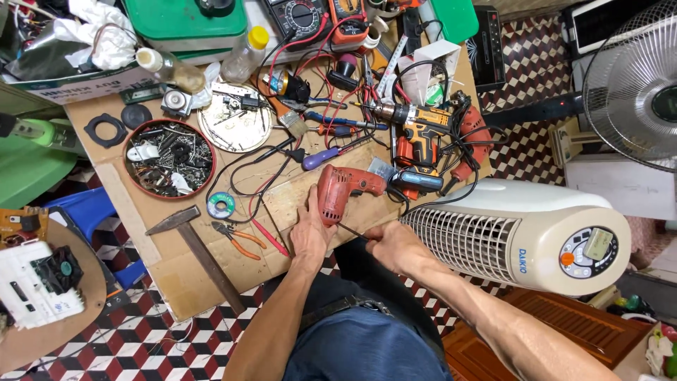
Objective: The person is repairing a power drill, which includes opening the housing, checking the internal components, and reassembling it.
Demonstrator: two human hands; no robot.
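Our left hand [311, 231] grips the red drill [337, 193], body running away from us, while our right hand [392, 245] pinches a thin screwdriver [352, 231] pointing leftward at it.

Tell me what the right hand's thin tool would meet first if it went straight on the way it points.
The right hand holds a thin metal rod pointing up and left. Straight on, it would most likely meet the base of the red electric drill body, which the left hand steadies. Depth is unclear.
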